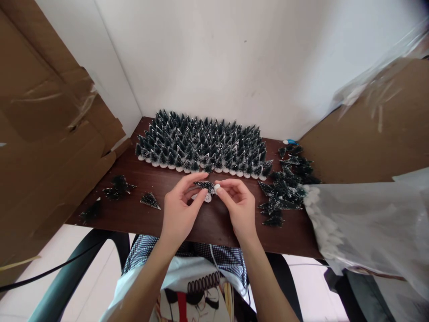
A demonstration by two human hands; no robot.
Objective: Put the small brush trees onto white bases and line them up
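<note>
My left hand [183, 202] is closed on a miniature snow-flecked Christmas tree [205, 185], which lies sideways with its tip to the left. At the tree's right end, my right hand [238, 201] pinches a small white round base [217, 188]. Base and tree meet or nearly meet; I cannot tell whether they are joined. Just below the held tree, more white round pieces [208, 197] lie on the dark wooden table [214, 226]. Beyond my hands, many small trees [201, 143] stand upright in tight rows on white bases.
Loose trees [284, 188] are heaped at the right, beside a clear plastic bag [365, 223] of white bases. A single tree [150, 201] and a small clump [118, 187] lie at the left. Cardboard [50, 125] flanks the table; a white wall [214, 58] stands behind.
</note>
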